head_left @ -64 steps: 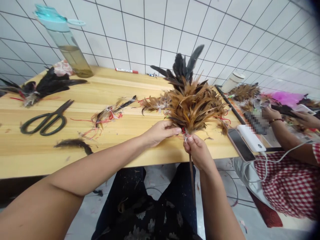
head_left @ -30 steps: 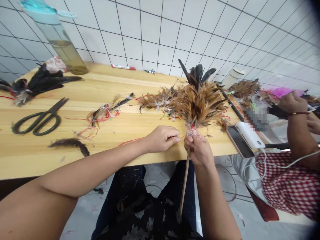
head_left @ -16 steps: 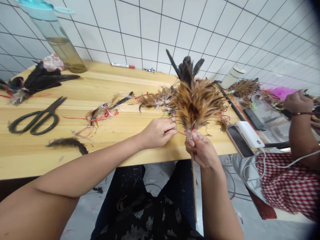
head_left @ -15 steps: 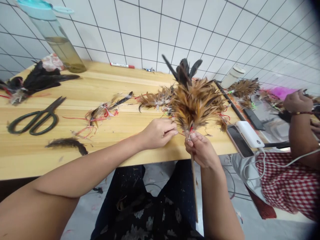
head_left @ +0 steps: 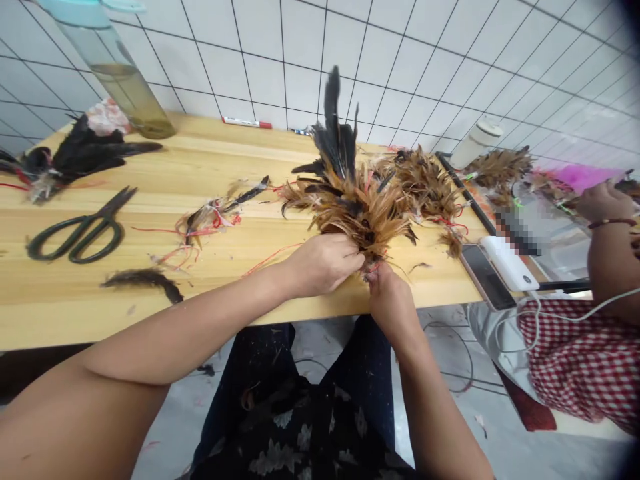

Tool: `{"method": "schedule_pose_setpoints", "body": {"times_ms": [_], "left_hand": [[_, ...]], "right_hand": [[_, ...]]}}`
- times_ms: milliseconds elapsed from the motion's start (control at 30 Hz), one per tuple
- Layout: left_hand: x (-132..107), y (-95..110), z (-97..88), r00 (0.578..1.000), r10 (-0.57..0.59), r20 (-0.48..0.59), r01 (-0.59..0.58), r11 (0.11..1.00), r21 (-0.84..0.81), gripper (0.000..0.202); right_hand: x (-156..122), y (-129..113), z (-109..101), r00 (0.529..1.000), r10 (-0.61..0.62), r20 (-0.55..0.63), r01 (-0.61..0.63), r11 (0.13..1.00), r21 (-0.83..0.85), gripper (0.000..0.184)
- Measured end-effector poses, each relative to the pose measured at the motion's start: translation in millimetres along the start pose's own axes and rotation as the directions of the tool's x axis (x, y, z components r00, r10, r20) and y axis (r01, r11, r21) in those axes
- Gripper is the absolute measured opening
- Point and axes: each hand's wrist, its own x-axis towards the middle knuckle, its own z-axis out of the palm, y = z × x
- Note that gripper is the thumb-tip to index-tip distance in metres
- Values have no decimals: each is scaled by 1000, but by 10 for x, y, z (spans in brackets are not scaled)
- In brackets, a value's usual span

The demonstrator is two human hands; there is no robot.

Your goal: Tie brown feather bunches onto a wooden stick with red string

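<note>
Left hand (head_left: 320, 265) and right hand (head_left: 393, 307) at feather bunch (head_left: 355, 213) base, over desk (head_left: 75, 313).
Left fingers (head_left: 350, 261), right fingers (head_left: 379, 283) closed on it (red thread (head_left: 273, 257) trailing left).

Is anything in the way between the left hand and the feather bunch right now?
Nothing visible stands in the way: the left hand is touching the feather bunch at its lower end, next to the right hand. A loose red string trails off to the left of that hand, not between them.
</note>
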Motion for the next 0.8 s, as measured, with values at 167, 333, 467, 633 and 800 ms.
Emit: {"method": "schedule_pose_setpoints", "body": {"times_ms": [167, 333, 467, 633, 800], "left_hand": [[3, -10, -46, 997, 81, -1, -81, 996, 39, 25], [229, -19, -174, 970, 209, 123, -201, 977, -77, 28], [547, -216, -219, 926, 179, 331, -48, 928, -368, 20], [700, -611, -228, 854, 104, 509, 258, 765, -590, 7], [491, -936, -269, 753, 27, 657, 470, 677, -567, 15]], "right_hand": [[-70, 59, 30, 998, -62, 10, 63, 954, -293, 27], [-114, 115, -12, 969, -239, 53, 242, 897, -371, 29], [-149, 113, -176, 908, -400, 123, 418, 865, -276, 24], [-225, 170, -345, 908, -390, 156, 410, 902, -133, 23], [-279, 324, -385, 884, -420, 204, 402, 907, 126, 21]]}}
